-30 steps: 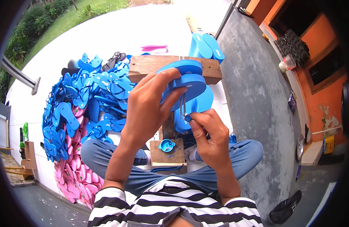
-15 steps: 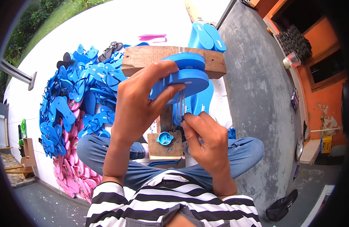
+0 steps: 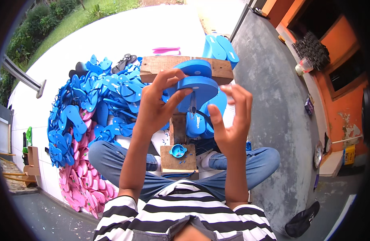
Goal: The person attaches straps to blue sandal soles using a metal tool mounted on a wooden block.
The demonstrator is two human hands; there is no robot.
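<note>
Far left: heap of blue sandals (image 3: 92, 104), pink sandals (image 3: 82, 184) below it, on white floor (image 3: 124, 36). Left hand (image 3: 156, 106) grips blue sandal sole (image 3: 201, 90), fingers curled around edge, thumb pressed on face; sole held raised over wooden jig (image 3: 179, 154), likely for strap access. Metal tool (image 3: 192, 106) hangs from sole underside. Small blue cup (image 3: 177, 151) sits on jig base. Right hand (image 3: 231, 120) just beside sole, fingers spread, holding nothing. Wooden block (image 3: 161, 66) lies behind sole; more blue soles (image 3: 219, 46) beyond.

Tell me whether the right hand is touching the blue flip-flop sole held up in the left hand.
Apart. The head view shows the right hand open with fingers spread, a gap between it and the blue flip-flop sole, which only the left hand grips.
</note>
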